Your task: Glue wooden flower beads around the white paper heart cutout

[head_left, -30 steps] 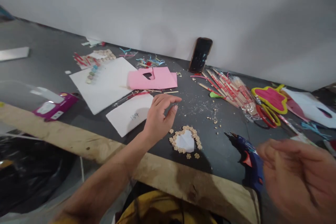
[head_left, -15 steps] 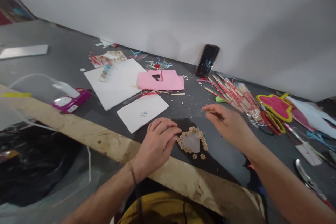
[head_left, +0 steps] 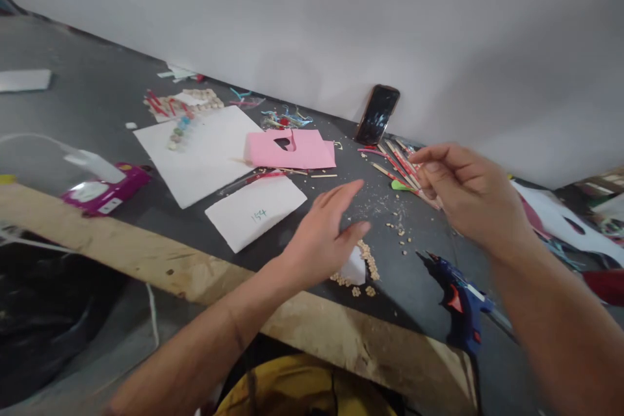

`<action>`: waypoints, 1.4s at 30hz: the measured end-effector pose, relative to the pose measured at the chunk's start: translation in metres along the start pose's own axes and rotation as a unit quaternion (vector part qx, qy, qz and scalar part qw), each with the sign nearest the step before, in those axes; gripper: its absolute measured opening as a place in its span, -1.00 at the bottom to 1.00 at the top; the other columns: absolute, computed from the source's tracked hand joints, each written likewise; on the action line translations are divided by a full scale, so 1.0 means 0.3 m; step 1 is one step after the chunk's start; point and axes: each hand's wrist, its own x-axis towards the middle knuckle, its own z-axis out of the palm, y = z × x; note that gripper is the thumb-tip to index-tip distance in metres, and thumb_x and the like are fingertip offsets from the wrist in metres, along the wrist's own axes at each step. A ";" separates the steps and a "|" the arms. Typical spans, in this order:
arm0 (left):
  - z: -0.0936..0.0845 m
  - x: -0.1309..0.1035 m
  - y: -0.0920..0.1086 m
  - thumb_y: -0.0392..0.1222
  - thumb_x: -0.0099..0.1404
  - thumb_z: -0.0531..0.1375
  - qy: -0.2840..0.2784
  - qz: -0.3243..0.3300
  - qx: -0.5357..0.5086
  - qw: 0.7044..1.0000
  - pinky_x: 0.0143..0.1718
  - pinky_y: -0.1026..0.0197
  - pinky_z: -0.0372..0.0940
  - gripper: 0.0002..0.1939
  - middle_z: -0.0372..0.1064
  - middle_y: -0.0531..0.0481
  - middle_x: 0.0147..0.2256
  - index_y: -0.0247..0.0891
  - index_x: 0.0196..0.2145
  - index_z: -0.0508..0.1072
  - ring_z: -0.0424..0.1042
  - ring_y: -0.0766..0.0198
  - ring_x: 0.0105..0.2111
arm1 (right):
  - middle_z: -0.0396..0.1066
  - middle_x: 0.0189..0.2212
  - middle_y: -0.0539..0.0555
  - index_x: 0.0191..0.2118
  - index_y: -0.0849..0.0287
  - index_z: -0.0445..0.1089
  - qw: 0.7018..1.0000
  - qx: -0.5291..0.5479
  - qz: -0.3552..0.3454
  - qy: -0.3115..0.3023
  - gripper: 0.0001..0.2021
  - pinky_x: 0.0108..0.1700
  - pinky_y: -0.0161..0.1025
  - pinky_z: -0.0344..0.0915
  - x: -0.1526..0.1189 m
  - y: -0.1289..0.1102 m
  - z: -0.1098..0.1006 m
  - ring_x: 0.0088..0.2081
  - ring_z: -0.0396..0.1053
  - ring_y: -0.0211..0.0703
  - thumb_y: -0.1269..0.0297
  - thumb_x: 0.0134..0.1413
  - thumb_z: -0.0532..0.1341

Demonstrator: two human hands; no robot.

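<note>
My left hand (head_left: 324, 234) hovers over a ring of small tan flower-shaped pieces (head_left: 370, 261), its fingers stretched out and thumb apart, holding nothing. Those pieces border a scrap of whitish paper (head_left: 355, 266), and the hand hides their upper left part. Two loose flower-shaped pieces (head_left: 363, 292) lie just below the ring. My right hand (head_left: 463, 195) is raised in front of the red-and-tan sticks (head_left: 402, 162), fingers curled and thumb close to the index finger. Whatever it may pinch cannot be made out. Below it lies a blue glue gun (head_left: 463, 302) with an orange trigger.
Behind my left hand lie a white card (head_left: 256, 211) marked 154, pink felt (head_left: 297, 149) and a white sheet (head_left: 195, 166). A phone (head_left: 377, 114) leans on the wall. Small tan bits (head_left: 400, 233) are scattered. At left is a purple power strip (head_left: 107, 192); a wooden edge (head_left: 214, 273) runs in front.
My right hand has moved right and up, its fingers now curled. My left hand has shifted right over the ring and spread its thumb. The glue gun has come into fuller view.
</note>
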 end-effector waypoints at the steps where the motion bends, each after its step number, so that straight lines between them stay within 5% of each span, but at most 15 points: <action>1: 0.025 0.051 0.019 -0.22 0.28 0.13 -0.033 0.003 -0.053 0.998 -0.11 0.10 0.33 -0.49 0.19 -0.18 0.15 -0.25 0.17 0.15 0.33 0.13 -0.01 | 0.32 -0.53 -0.07 -0.20 0.06 0.41 1.000 0.010 -0.007 -0.007 -0.79 -0.46 -0.29 0.18 -0.005 -0.009 -0.002 -0.53 0.24 -0.32 0.15 0.20 0.08; 4: 0.099 0.186 0.057 -0.27 0.24 0.16 -0.150 0.004 -0.176 0.973 -0.28 0.24 0.33 -0.59 0.39 -0.11 -0.07 -0.30 0.05 0.28 0.41 0.29 -0.26 | 0.38 -0.50 -0.06 -0.22 0.09 0.43 0.999 0.034 -0.014 0.001 -0.82 -0.42 -0.31 0.24 -0.024 -0.040 -0.017 -0.48 0.31 -0.33 0.18 0.18 0.12; 7: 0.141 0.267 0.061 -0.25 0.27 0.13 -0.215 0.017 -0.229 0.949 -0.41 0.34 0.27 -0.87 0.42 0.00 -0.37 -0.34 -0.27 0.43 0.35 0.41 -0.44 | 0.43 -0.49 -0.06 -0.22 0.09 0.45 0.996 0.065 -0.008 0.055 -0.85 -0.44 -0.33 0.27 -0.052 -0.065 -0.064 -0.50 0.34 -0.34 0.21 0.14 0.19; 13: 0.116 0.298 0.043 -0.23 0.31 0.10 -0.189 0.005 -0.233 0.954 -0.51 0.41 0.24 -0.82 0.34 0.03 -0.48 -0.35 -0.42 0.39 0.33 0.46 -0.50 | 0.42 -0.42 -0.07 -0.25 0.00 0.45 0.969 0.098 0.043 0.224 -0.86 -0.30 -0.25 0.34 -0.108 -0.007 -0.202 -0.41 0.38 -0.30 0.16 0.04 0.27; 16: 0.103 0.297 0.066 -0.25 0.32 0.10 -0.173 0.010 -0.247 0.954 -0.44 0.40 0.28 -0.83 0.33 0.03 -0.47 -0.35 -0.41 0.38 0.33 0.47 -0.48 | 0.45 -0.44 -0.05 -0.18 0.04 0.44 0.987 0.060 0.103 0.109 -0.77 -0.37 -0.26 0.30 -0.117 0.086 -0.198 -0.44 0.38 -0.27 0.14 0.01 0.27; 20: 0.109 0.296 0.117 -0.29 0.31 0.11 -0.167 0.045 -0.268 0.948 -0.40 0.37 0.30 -0.82 0.32 0.04 -0.49 -0.35 -0.45 0.38 0.33 0.47 -0.48 | 0.38 -0.67 -0.10 -0.23 0.13 0.49 0.989 0.022 0.131 -0.068 -0.75 -0.52 -0.30 0.19 -0.110 0.191 -0.074 -0.61 0.28 -0.29 0.41 -0.14 0.27; 25: 0.100 0.295 0.136 -0.27 0.30 0.14 -0.132 0.061 -0.275 0.950 -0.41 0.36 0.28 -0.84 0.33 0.05 -0.50 -0.36 -0.43 0.41 0.32 0.46 -0.50 | 0.36 -0.70 -0.10 -0.47 0.11 0.48 0.984 0.001 0.127 -0.122 -0.94 -0.52 -0.31 0.22 -0.091 0.228 0.044 -0.63 0.32 -0.28 0.34 -0.10 0.24; 30: 0.081 0.286 0.109 -0.33 0.31 0.11 -0.060 0.010 -0.257 0.965 -0.35 0.35 0.32 -0.87 0.41 0.00 -0.41 -0.38 -0.30 0.46 0.38 0.46 -0.46 | 0.43 -0.60 -0.04 -0.41 0.13 0.48 0.991 -0.016 0.123 -0.042 -0.85 -0.50 -0.30 0.26 -0.074 0.130 -0.046 -0.60 0.33 -0.29 0.20 -0.01 0.21; 34: 0.076 0.248 0.132 -0.42 0.31 0.04 -0.128 -0.004 -0.290 0.948 -0.21 0.30 0.36 -0.74 0.45 -0.06 -0.22 -0.35 -0.10 0.44 0.45 0.41 -0.28 | 0.42 -0.63 -0.03 -0.39 0.14 0.49 0.995 -0.005 0.092 0.033 -0.80 -0.55 -0.34 0.23 -0.086 -0.016 -0.119 -0.62 0.31 -0.32 0.11 -0.03 0.26; 38: 0.057 0.196 0.179 -0.38 0.31 0.11 -0.235 0.062 -0.375 0.895 -0.04 0.24 0.33 -0.74 0.45 -0.05 -0.16 -0.31 -0.05 0.43 0.44 0.33 -0.12 | 0.41 -0.64 -0.04 -0.43 0.12 0.49 0.994 -0.039 0.025 0.096 -0.83 -0.55 -0.34 0.19 -0.108 -0.103 -0.109 -0.62 0.27 -0.34 0.14 -0.02 0.27; 42: 0.040 0.147 0.197 -0.31 0.21 0.25 -0.154 0.057 -0.331 0.929 -0.06 0.23 0.37 -0.76 0.50 -0.07 -0.21 -0.34 -0.13 0.46 0.49 0.27 -0.17 | 0.44 -0.57 -0.02 -0.41 0.13 0.49 0.993 0.039 0.035 0.109 -0.82 -0.48 -0.31 0.26 -0.129 -0.119 -0.055 -0.54 0.33 -0.30 0.14 0.01 0.27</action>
